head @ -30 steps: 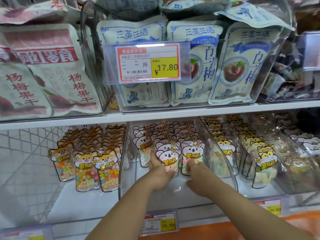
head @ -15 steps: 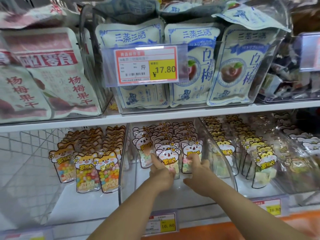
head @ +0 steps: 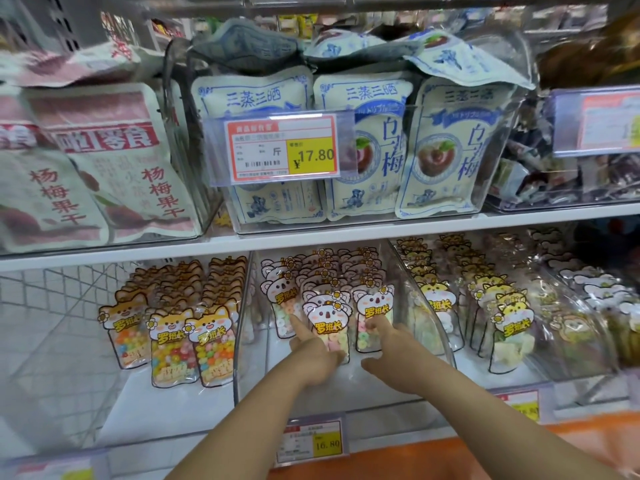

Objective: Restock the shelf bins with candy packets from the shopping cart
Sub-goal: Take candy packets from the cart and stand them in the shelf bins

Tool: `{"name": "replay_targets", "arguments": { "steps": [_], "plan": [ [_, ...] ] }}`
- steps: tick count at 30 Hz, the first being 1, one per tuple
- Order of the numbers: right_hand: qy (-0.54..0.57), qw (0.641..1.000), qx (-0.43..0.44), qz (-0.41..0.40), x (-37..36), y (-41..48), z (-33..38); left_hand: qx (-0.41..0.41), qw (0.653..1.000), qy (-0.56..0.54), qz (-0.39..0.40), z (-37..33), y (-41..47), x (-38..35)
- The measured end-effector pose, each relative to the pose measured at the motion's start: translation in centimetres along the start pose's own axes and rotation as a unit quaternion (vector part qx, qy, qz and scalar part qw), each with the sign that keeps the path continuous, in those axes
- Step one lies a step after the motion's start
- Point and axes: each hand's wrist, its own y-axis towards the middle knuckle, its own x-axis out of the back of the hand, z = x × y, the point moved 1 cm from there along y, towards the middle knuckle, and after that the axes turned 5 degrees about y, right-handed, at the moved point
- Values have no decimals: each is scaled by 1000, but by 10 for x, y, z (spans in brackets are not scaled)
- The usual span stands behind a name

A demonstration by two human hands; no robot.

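Probably light and floppy, the white koala-print plastic candy packet (head: 327,323) at six o'clock in the clear shelf bin (head: 420,306) wants pinching by its side seams; the left hand (head: 313,358) and right hand (head: 391,351) flank it, forefingers out, though I cannot tell whether either grips.

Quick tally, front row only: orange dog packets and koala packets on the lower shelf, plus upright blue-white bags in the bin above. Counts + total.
Orange dog packets, front row: 3
Koala packets, front row: 3
Upright blue-white bags: 3
Total: 9
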Motion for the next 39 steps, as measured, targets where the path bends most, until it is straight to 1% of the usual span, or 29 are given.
{"name": "replay_targets", "arguments": {
  "steps": [5, 8, 10, 13, 16, 18, 20, 23, 25, 27, 29, 32, 34, 36, 37, 39],
  "plan": [
    [-8, 1000, 3, -2, 12, -11, 7, -8, 999, 42, -31, -7, -22, 9],
    [-3, 999, 29, -23, 25, -32, 15, -32, 997, 57, -51, -16, -48, 12],
    [-15, 997, 58, -45, 37, -51, 23, -63, 994, 48, -75, -25, -71, 12],
    [-28, 992, 105, -65, 59, -88, 33, -154, 982, 44, -103, -45, -115, 7],
    [-60, 986, 139, -73, 92, -141, 39, -250, 960, 67, -111, -74, -164, -1],
    [-94, 979, 154, -92, 118, -181, 35, -311, 944, 41, -106, -92, -193, -13],
    [-128, 974, 157, -105, 143, -226, 24, -361, 925, 27, -117, -110, -223, -30],
    [-175, 969, 131, -114, 173, -294, -5, -430, 898, -9, -91, -135, -263, -63],
    [-193, 968, 112, -116, 186, -338, -31, -465, 884, -11, -58, -150, -289, -89],
    [-208, 966, 93, -122, 194, -376, -62, -499, 865, 15, -42, -165, -307, -116],
    [-201, 971, 63, -114, 197, -406, -97, -540, 839, 56, -34, -179, -321, -142],
    [-175, 978, 26, -109, 197, -428, -151, -573, 813, 107, -12, -192, -333, -178],
    [-150, 982, 12, -110, 193, -432, -182, -577, 801, 163, -9, -193, -332, -198],
    [-143, 984, -3, -103, 185, -427, -207, -566, 796, 212, -1, -189, -325, -212],
    [-142, 985, -10, -97, 181, -422, -220, -563, 787, 253, -11, -187, -322, -218],
    [-146, 985, -16, -86, 171, -408, -240, -568, 752, 332, -55, -181, -318, -224]
  ]
}}
